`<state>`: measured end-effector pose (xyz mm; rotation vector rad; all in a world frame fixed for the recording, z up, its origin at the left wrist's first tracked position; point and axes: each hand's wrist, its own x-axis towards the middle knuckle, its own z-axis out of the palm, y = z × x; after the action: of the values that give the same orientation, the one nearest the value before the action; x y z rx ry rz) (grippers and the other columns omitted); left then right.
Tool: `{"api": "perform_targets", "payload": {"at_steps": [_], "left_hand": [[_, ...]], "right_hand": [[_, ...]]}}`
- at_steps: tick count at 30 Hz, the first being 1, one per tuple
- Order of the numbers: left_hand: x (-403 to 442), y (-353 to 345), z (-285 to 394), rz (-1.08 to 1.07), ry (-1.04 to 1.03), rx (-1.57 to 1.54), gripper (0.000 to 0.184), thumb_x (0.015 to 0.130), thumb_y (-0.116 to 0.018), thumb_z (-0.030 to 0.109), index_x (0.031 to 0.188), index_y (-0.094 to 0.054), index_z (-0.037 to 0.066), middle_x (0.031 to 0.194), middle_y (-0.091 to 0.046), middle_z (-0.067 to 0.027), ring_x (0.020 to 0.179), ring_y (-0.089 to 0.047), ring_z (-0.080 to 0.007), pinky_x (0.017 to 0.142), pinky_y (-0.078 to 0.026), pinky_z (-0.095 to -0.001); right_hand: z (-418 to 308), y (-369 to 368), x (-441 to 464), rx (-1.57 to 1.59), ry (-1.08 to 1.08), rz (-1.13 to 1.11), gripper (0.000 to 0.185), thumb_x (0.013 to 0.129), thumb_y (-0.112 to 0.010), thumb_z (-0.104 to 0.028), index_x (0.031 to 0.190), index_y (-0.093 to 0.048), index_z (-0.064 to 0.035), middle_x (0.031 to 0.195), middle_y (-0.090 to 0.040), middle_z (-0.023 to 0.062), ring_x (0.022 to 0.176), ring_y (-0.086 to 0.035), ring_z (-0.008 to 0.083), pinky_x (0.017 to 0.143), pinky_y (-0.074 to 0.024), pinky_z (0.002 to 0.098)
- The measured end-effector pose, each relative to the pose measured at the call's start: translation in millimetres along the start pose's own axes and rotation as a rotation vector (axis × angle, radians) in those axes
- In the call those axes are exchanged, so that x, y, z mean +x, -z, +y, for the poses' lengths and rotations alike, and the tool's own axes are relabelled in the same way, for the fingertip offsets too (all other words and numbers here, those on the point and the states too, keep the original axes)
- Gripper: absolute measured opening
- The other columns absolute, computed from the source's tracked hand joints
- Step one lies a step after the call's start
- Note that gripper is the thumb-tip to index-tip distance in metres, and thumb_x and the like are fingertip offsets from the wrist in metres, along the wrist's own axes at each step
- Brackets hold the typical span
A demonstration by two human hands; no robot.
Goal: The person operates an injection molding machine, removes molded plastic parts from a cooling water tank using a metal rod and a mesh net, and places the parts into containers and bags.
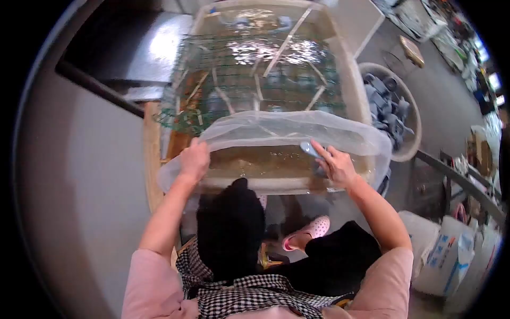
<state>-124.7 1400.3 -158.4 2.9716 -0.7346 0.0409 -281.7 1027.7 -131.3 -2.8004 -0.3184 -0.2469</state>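
Observation:
My left hand (pixel 195 160) is closed on the left side of a translucent plastic sheet (pixel 297 121), at the near end of a large tub (pixel 361 101) of water. The sheet spans the tub's width and hangs over its near corners. My right hand (pixel 336 166) pinches a small, smooth, pale blue-grey piece (pixel 309 149) over the water near the right side; its exact kind is unclear. Beyond the sheet, a green mesh net (pixel 271 87) with pale strips lies across the tub. Glare and blur hide what is underwater.
A round basket (pixel 417 114) of grey plastic parts stands right of the tub. To the left are a dark glossy surface (pixel 127 50) and a wooden board (pixel 153 159). White sacks (pixel 446 255) sit at lower right, beside a metal rail (pixel 459 183). A pink clog (pixel 313 229) shows below.

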Motion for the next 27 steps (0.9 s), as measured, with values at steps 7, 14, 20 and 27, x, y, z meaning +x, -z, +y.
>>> {"api": "perform_targets", "payload": {"at_steps": [7,14,20,27], "left_hand": [[-0.3,-13.9,-5.5,0.013,0.010,-0.072,0.007,0.076,-0.051,0.010,0.079,-0.053,0.003,0.090,-0.052,-0.0175,0.077,-0.055,-0.0394,0.065,-0.044,-0.0469],[0.8,-14.8,-6.7,-0.057,-0.026,0.081,0.010,0.074,-0.054,0.006,0.083,-0.053,0.003,0.091,-0.052,-0.0175,0.079,-0.054,-0.0388,0.066,-0.044,-0.0463],[1.8,-6.6,8.4,-0.010,-0.092,0.048,0.008,0.070,-0.053,0.005,0.078,-0.054,0.003,0.086,-0.053,-0.0176,0.073,-0.055,-0.0389,0.064,-0.045,-0.0463],[-12.7,22.2,26.9,-0.054,-0.105,0.055,0.009,0.071,-0.057,0.012,0.076,-0.054,0.004,0.084,-0.049,-0.0175,0.069,-0.055,-0.0372,0.061,-0.045,-0.0464]], "right_hand": [[35.0,11.2,-33.8,0.287,-0.146,0.321,0.055,0.079,-0.061,-0.014,0.130,-0.041,-0.0170,0.086,-0.057,0.0136,0.068,-0.057,0.0333,0.061,-0.0478,0.0399],[49.4,15.6,-79.8,0.761,-0.673,0.736,0.043,0.090,-0.048,-0.012,0.131,-0.038,-0.0073,0.070,-0.057,0.0050,0.054,-0.043,0.0074,0.052,-0.0401,0.0218],[99.3,68.6,-102.9,0.844,-0.931,1.258,0.024,0.094,-0.039,-0.031,0.088,-0.045,-0.0085,0.055,-0.041,-0.0005,0.044,-0.040,0.0089,0.040,-0.0335,0.0239],[238.7,120.8,-53.6,0.554,-1.160,1.181,0.065,0.089,-0.042,-0.042,0.133,-0.025,0.0023,0.113,-0.051,0.0240,0.103,-0.053,0.0320,0.090,-0.0379,0.0392]]}}
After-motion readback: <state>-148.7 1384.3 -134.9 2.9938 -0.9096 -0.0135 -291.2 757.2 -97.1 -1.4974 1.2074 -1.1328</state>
